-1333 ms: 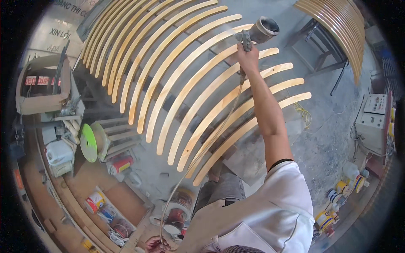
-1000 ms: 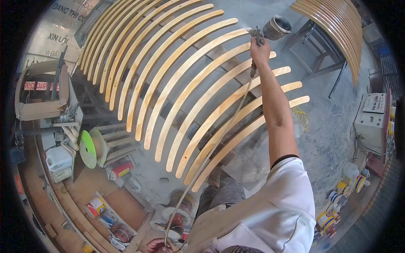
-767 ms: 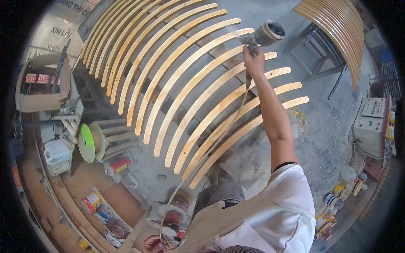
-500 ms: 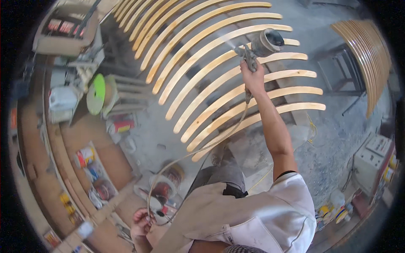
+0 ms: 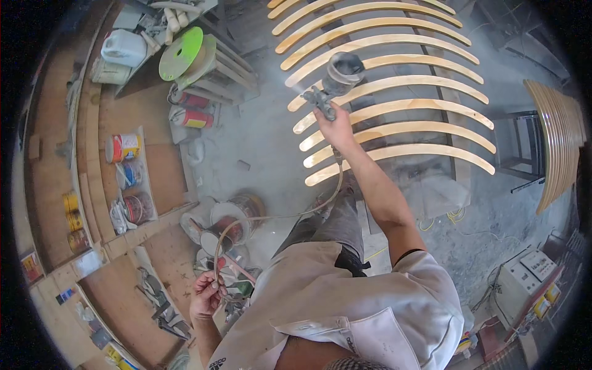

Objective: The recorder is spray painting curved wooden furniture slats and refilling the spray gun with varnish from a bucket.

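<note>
My right hand (image 5: 336,127) is wrapped round the handle of a spray gun (image 5: 319,100) with a dark-stained cup (image 5: 343,73) on it. Pale mist leaves the nozzle, toward the left. The gun is above the left part of a row of curved, light wooden slats (image 5: 425,106), laid side by side with gaps between them. From the gun's handle an air hose (image 5: 271,217) loops down to my left hand (image 5: 206,296), low on the left, whose fingers are closed round it. The trigger is mostly hidden by my right fingers.
Paint-stained buckets (image 5: 237,216) stand on the floor left of my legs. Beyond them are wooden shelves with cans (image 5: 123,148), a white jug (image 5: 123,48) and a green disc (image 5: 180,53). Glossy curved slats (image 5: 549,148) stand far right, above a control box (image 5: 527,277).
The spray gun has moved from near the right ends of the slats toward their left ends, mist still coming out. My view has shifted; my left hand keeps hold of the hose.
</note>
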The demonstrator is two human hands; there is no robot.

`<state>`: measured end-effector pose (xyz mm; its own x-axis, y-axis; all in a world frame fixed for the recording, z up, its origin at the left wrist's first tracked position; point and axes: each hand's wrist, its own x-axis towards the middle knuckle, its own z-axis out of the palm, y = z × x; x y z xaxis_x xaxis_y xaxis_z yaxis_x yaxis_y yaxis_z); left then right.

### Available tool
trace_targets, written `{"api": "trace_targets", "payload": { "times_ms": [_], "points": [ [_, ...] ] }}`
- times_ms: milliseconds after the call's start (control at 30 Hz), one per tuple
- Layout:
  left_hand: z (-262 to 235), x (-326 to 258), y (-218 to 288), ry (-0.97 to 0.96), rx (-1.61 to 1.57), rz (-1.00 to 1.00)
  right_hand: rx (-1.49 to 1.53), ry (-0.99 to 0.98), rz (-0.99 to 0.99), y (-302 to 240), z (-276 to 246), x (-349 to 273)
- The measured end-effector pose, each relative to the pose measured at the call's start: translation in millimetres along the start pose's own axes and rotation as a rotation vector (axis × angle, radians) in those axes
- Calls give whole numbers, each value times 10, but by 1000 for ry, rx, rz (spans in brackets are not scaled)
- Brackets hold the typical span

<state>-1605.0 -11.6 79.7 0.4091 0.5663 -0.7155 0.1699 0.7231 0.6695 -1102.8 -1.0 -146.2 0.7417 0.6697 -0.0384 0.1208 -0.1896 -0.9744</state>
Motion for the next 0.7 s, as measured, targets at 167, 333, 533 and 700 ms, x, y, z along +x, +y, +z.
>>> {"api": "trace_targets", "payload": {
  "times_ms": [167, 333, 533, 700],
  "points": [
    [-263, -116, -189, 14, -48, 32, -14, -52, 41, 11, 206, -431],
    [-359, -130, -168, -4, -52, -9, -48, 77, -19, 144, 152, -580],
    [-464, -69, -131, -36, -3, -30, 1, 285, -53, 255, -270, -435],
    [-243, 27, -49, -47, 26, -36, -6, 384, -59, 311, -781, -138]
  ]
}}
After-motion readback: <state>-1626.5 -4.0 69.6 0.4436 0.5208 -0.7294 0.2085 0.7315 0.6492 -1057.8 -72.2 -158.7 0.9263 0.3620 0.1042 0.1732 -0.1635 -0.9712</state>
